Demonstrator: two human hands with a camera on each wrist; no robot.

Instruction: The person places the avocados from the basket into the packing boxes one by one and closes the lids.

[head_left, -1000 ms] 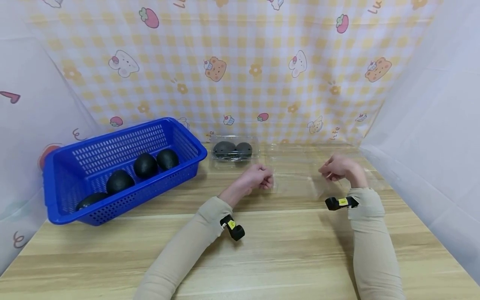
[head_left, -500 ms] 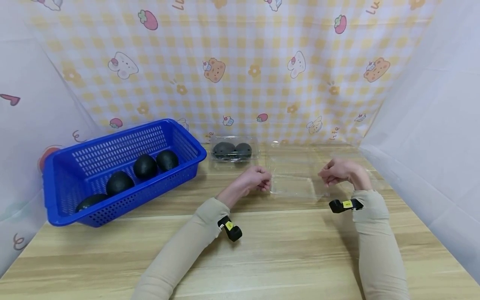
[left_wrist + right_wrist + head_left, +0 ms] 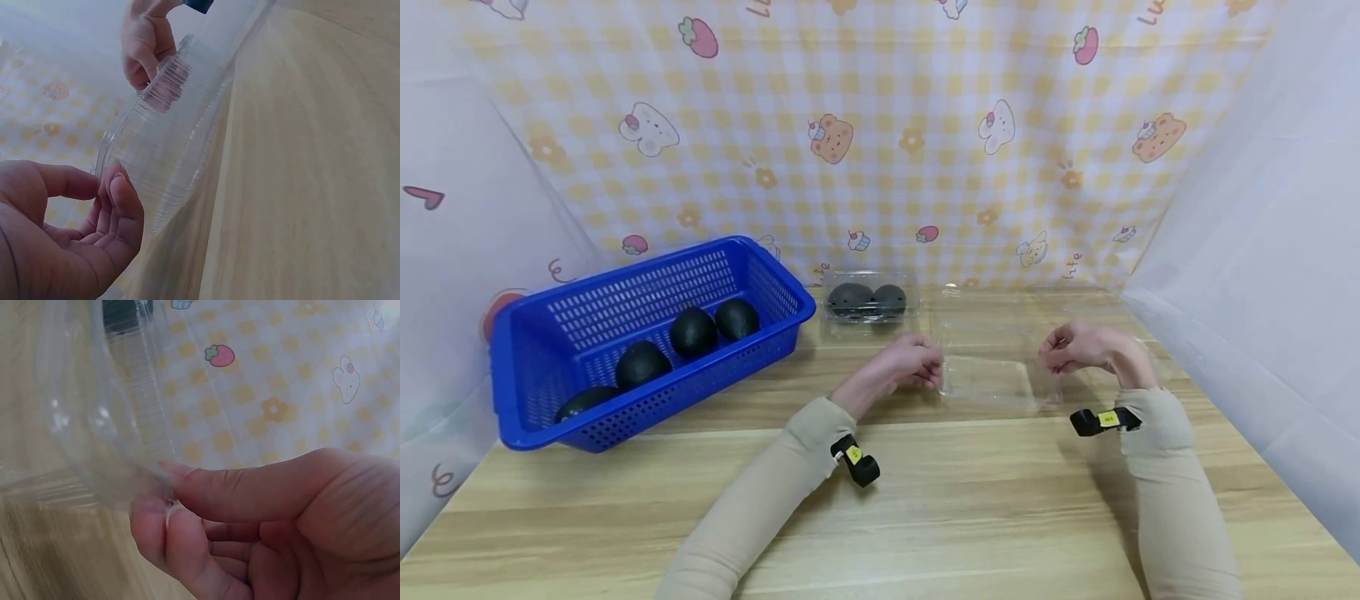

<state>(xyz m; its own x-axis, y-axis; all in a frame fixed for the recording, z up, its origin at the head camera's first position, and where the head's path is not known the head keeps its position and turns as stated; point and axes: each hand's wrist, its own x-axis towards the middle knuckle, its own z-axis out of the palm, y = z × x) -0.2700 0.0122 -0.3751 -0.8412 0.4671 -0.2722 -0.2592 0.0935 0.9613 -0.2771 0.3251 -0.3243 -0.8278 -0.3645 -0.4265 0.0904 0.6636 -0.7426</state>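
Note:
A clear plastic clamshell box (image 3: 988,383) spans the gap between my two hands, over the wooden table. On its left side, my left hand (image 3: 917,360) pinches the rim between thumb and fingers, as the left wrist view shows with the ribbed box wall (image 3: 147,147) beyond. My right hand (image 3: 1084,347) pinches the opposite rim; in the right wrist view its thumb (image 3: 244,494) presses against the fingers at the edge of the clear plastic (image 3: 75,419). No fruit shows inside this box.
At the left stands a blue perforated basket (image 3: 700,392) with several dark avocados (image 3: 692,332) in it. A clear box (image 3: 870,277) holding two more avocados (image 3: 850,300) sits at the back middle. Behind it hangs a checked curtain (image 3: 910,183). More clear plastic (image 3: 1138,329) lies at the back right.
The clear box has come slightly nearer along the table, its front edge lower in the head view. My right forearm has shifted a little right; both hands keep their pinch.

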